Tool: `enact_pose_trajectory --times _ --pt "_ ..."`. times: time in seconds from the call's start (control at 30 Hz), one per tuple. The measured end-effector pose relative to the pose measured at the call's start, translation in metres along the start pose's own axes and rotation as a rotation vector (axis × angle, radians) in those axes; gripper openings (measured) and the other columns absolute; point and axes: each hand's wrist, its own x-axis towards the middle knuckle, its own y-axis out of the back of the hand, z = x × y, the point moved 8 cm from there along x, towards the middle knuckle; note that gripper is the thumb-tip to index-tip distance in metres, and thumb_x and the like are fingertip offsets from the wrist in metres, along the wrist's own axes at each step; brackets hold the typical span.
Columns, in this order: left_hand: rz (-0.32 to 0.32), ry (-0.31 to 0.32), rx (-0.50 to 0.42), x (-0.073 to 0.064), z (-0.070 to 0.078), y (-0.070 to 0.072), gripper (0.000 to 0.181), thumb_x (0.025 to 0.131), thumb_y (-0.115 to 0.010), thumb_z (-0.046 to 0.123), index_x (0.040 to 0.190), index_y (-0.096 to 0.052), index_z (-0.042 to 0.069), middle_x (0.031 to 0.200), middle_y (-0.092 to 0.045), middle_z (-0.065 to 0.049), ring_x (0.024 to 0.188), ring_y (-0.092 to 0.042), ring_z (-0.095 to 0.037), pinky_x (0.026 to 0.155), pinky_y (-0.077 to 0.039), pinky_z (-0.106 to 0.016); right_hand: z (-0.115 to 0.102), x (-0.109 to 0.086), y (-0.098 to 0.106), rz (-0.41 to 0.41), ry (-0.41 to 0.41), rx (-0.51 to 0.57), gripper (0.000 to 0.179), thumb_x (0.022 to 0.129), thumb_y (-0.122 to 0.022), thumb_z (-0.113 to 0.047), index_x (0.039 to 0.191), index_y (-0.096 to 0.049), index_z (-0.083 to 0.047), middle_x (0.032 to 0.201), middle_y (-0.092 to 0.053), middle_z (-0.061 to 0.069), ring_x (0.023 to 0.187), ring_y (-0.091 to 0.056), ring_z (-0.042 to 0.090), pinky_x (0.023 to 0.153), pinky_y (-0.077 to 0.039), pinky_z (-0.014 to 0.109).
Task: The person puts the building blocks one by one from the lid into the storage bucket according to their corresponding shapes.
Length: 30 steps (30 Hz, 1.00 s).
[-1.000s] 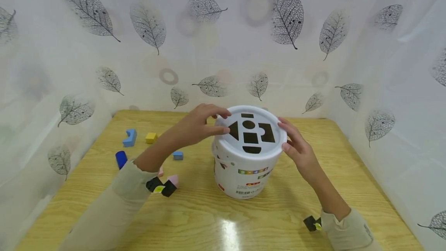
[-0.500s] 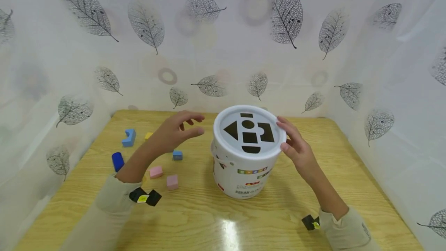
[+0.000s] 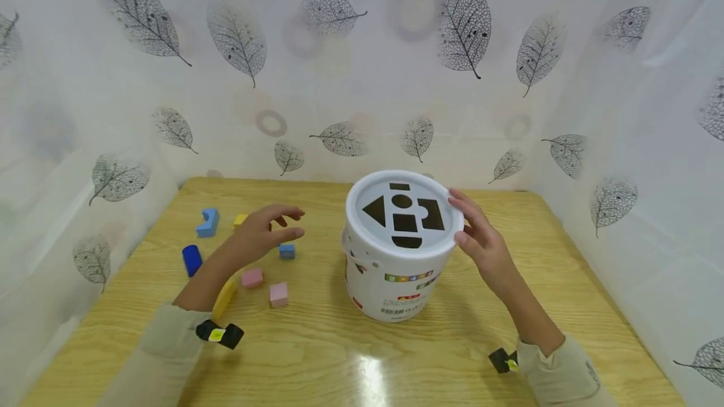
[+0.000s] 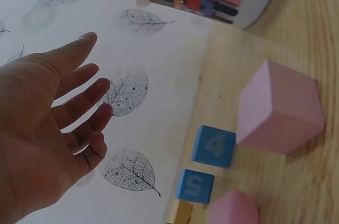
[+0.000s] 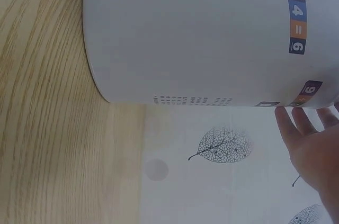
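Observation:
A white bucket [image 3: 390, 287] stands upright on the table, its white lid [image 3: 362, 231] pierced by several dark shaped holes. My right hand [image 3: 486, 250] touches the lid's right rim with fingers and thumb; in the right wrist view its fingertips meet the bucket's side. Left of the bucket, my left hand [image 3: 257, 234] hovers with loosely bent fingers, holding nothing. Below and near it lie a small blue block [image 3: 286, 252], two pink blocks [image 3: 279, 294] and a partly covered yellow block [image 3: 240, 220]. The left wrist view shows blue blocks numbered 4 [image 4: 213, 146] and 5 [image 4: 195, 186].
Farther left are a light blue notched block [image 3: 208, 223] and a dark blue cylinder [image 3: 192, 260]. A long yellow block [image 3: 225, 299] lies beside the left wrist, partly hidden. A leaf-patterned curtain [image 3: 351, 80] encloses the back and sides of the wooden table [image 3: 441, 357].
My left hand has left the lid and moved left and down, over the blocks. Pink blocks and the long yellow block have come into sight. My right hand stays at the rim.

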Motion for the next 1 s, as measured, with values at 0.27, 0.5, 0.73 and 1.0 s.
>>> enact_pose_trajectory --times 0.27,0.5,0.73,1.0 --pt "-0.018 0.058 0.009 -0.011 -0.033 -0.009 0.052 0.098 -0.064 0.044 0.139 -0.058 0.012 0.138 -0.058 -0.011 0.109 -0.056 -0.024 0.089 -0.049 -0.043 -0.002 0.000 -0.002 -0.011 0.012 0.029 0.052 0.102 -0.048 -0.006 0.154 -0.039 -0.007 0.166 -0.025 0.004 0.140 -0.043 0.009 0.102 -0.047 0.021" --pt "-0.036 0.071 -0.002 -0.015 -0.049 -0.013 0.046 0.098 -0.067 0.029 0.136 -0.060 0.004 0.130 -0.063 -0.017 0.105 -0.057 -0.024 0.085 -0.050 -0.039 -0.002 0.001 -0.001 -0.006 0.007 0.014 0.052 0.103 -0.048 -0.006 0.154 -0.039 -0.008 0.166 -0.025 0.004 0.143 -0.039 0.010 0.103 -0.046 0.020" --pt "-0.068 0.094 0.040 -0.017 -0.062 -0.017 0.047 0.097 -0.069 0.029 0.135 -0.060 0.003 0.129 -0.064 -0.015 0.106 -0.057 -0.027 0.080 -0.050 -0.035 -0.003 0.002 -0.001 -0.001 -0.001 0.017 0.052 0.103 -0.048 -0.006 0.154 -0.040 -0.008 0.166 -0.026 0.004 0.144 -0.038 0.011 0.103 -0.045 0.019" --pt "-0.088 0.130 0.092 -0.016 -0.074 -0.022 0.042 0.097 -0.069 0.024 0.133 -0.062 0.005 0.127 -0.066 -0.012 0.099 -0.056 -0.024 0.077 -0.048 -0.034 -0.002 0.001 -0.001 -0.006 -0.002 0.015 0.053 0.102 -0.048 -0.006 0.154 -0.040 -0.008 0.166 -0.025 0.004 0.145 -0.036 0.012 0.103 -0.045 0.019"
